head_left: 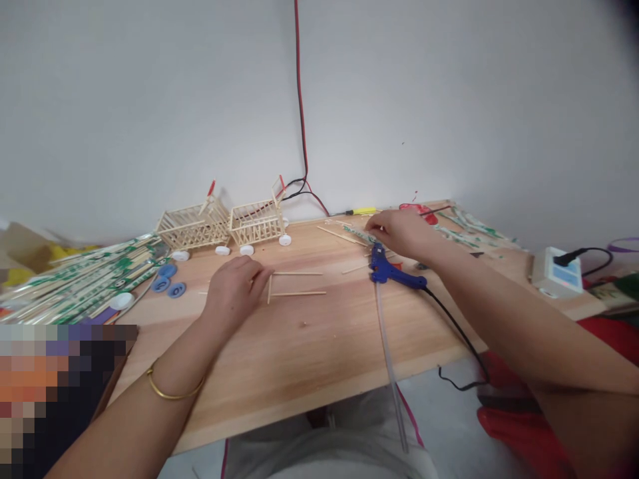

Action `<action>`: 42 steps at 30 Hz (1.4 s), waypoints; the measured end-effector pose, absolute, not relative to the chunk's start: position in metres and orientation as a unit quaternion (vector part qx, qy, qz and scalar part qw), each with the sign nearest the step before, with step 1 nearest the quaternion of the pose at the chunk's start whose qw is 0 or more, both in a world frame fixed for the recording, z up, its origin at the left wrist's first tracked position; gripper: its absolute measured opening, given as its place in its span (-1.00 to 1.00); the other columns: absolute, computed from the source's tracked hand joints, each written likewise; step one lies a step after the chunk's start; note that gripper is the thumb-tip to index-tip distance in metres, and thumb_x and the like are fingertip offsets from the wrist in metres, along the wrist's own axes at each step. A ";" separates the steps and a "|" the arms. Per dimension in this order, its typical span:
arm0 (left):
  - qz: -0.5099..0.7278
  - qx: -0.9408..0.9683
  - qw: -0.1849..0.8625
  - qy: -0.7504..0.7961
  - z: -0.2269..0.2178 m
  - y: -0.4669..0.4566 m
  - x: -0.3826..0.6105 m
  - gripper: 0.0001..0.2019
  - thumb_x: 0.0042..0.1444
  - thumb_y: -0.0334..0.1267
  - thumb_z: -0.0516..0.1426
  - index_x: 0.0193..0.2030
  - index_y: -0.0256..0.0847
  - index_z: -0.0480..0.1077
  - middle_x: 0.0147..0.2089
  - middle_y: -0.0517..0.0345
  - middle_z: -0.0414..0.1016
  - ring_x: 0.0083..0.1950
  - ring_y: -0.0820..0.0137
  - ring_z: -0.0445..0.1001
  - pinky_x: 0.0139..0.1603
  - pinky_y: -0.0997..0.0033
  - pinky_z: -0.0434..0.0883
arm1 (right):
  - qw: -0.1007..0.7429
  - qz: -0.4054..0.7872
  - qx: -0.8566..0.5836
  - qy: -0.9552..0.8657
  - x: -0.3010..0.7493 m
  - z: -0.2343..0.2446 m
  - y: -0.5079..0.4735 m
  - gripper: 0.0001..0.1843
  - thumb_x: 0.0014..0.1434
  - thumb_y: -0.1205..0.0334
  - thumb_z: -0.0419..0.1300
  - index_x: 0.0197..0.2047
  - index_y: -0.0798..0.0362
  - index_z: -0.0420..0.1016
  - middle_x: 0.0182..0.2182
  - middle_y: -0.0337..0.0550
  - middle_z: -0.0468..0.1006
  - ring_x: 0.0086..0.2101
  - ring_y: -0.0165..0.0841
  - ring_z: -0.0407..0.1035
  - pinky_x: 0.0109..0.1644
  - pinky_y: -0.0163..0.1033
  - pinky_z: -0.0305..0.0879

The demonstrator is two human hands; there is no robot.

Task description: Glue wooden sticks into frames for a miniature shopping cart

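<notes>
My left hand rests on the wooden table, its fingers closed at the upper left corner of a small frame of thin wooden sticks. Two long sticks lie across, joined by a short crosspiece. My right hand is farther back, fingers pinched together beside a green-and-white printed wrapper; what is between the fingertips is hidden. Just below that hand lies a blue hot glue gun, with a long clear glue stick running from it past the table's front edge.
Two stick-built carts with white wheels stand at the back left. Blue bottle caps and wrapped stick bundles lie left. A yellow-handled screwdriver lies behind, a white power socket right. The gun's black cord hangs over the edge.
</notes>
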State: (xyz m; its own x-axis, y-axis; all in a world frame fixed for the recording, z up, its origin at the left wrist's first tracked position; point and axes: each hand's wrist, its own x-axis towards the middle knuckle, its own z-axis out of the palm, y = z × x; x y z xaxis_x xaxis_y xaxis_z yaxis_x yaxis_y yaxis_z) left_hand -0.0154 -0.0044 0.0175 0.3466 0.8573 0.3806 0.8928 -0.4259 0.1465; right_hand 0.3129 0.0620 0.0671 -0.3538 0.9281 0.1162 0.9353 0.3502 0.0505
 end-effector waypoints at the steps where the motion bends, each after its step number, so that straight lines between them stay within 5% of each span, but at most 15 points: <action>1: -0.207 -0.814 0.057 -0.540 0.018 -0.005 -0.016 -0.62 0.24 -0.11 -0.08 -0.51 -0.24 0.32 -0.47 0.09 0.35 -0.37 0.38 0.30 -0.35 0.40 0.17 | 0.008 -0.049 -0.576 -0.816 0.308 0.065 0.065 -0.71 0.16 0.26 -0.03 -0.24 0.06 0.52 -0.24 -0.05 0.58 -0.24 -0.25 0.41 -0.23 -0.26 0.13; 10: -0.248 -0.802 0.078 -0.538 0.018 -0.003 -0.018 -0.58 0.21 -0.10 -0.02 -0.65 -0.22 0.15 -0.59 0.19 0.22 -0.51 0.45 0.16 -0.46 0.44 0.06 | -0.092 -0.050 -0.656 -0.748 0.270 0.018 0.099 -0.76 0.02 0.45 0.05 -0.31 0.23 0.54 -0.30 0.21 0.57 -0.21 -0.09 0.44 0.04 0.09 0.04; 15: -0.252 -0.800 0.076 -0.540 0.013 0.001 -0.020 -0.58 0.21 -0.09 -0.01 -0.63 -0.22 0.17 -0.58 0.19 0.23 -0.50 0.45 0.18 -0.45 0.43 0.09 | -0.053 -0.069 -0.668 -0.739 0.274 0.018 0.095 -0.71 0.07 0.43 -0.01 -0.18 0.21 0.47 -0.23 0.20 0.56 -0.19 -0.09 0.44 0.02 0.08 0.06; 18: -0.250 -0.803 0.076 -0.536 0.010 0.002 -0.019 -0.59 0.21 -0.09 0.00 -0.62 -0.23 0.19 -0.58 0.19 0.23 -0.48 0.44 0.20 -0.43 0.42 0.10 | 0.072 -0.066 -0.658 -0.746 0.279 0.031 0.085 -0.69 0.10 0.40 -0.04 -0.11 0.14 0.39 -0.27 0.06 0.56 -0.23 -0.16 0.44 -0.06 -0.06 0.14; 22: -0.261 -0.814 0.081 -0.513 0.010 0.000 -0.015 -0.63 0.19 -0.11 0.03 -0.58 -0.24 0.28 -0.55 0.16 0.28 -0.44 0.42 0.24 -0.39 0.41 0.14 | 0.254 0.151 -0.538 -0.789 0.275 0.045 0.062 -0.63 0.08 0.31 0.03 0.00 -0.01 0.22 -0.40 -0.22 0.54 -0.40 -0.37 0.40 -0.32 -0.32 0.21; 26: -0.277 -0.819 0.084 -0.495 0.011 -0.003 -0.011 -0.69 0.19 -0.15 0.04 -0.52 -0.25 0.34 -0.51 0.13 0.34 -0.42 0.41 0.28 -0.37 0.41 0.18 | 0.173 0.384 -0.464 -0.780 0.262 0.041 0.036 -0.55 0.05 0.29 0.09 0.04 -0.05 0.13 -0.52 -0.34 0.52 -0.54 -0.44 0.32 -0.47 -0.38 0.15; 32: -0.281 -0.827 0.081 -0.481 0.010 -0.003 -0.009 -0.71 0.17 -0.18 0.06 -0.52 -0.25 0.34 -0.52 0.13 0.34 -0.43 0.41 0.28 -0.38 0.41 0.20 | 0.130 0.453 -0.455 -0.755 0.256 0.027 0.030 -0.62 0.09 0.28 0.09 0.00 0.02 0.18 -0.53 -0.29 0.54 -0.48 -0.42 0.37 -0.41 -0.36 0.17; 42: -0.299 -0.848 0.098 -0.426 0.013 -0.016 0.004 -0.83 0.14 -0.25 0.10 -0.44 -0.24 0.38 -0.43 0.09 0.42 -0.37 0.38 0.32 -0.34 0.36 0.24 | 0.220 0.512 -0.413 -0.720 0.258 0.016 0.038 -0.68 0.05 0.27 0.18 -0.13 -0.01 0.18 -0.47 -0.31 0.49 -0.41 -0.42 0.43 -0.30 -0.30 0.28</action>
State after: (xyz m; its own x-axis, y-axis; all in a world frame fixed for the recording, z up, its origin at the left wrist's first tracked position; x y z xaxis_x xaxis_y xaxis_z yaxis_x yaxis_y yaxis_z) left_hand 0.0037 -0.0156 0.0133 0.4584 0.6636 0.5912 0.7808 -0.6185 0.0888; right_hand 0.2577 0.0377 0.0158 -0.5626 0.8199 -0.1066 0.3703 0.1345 -0.9191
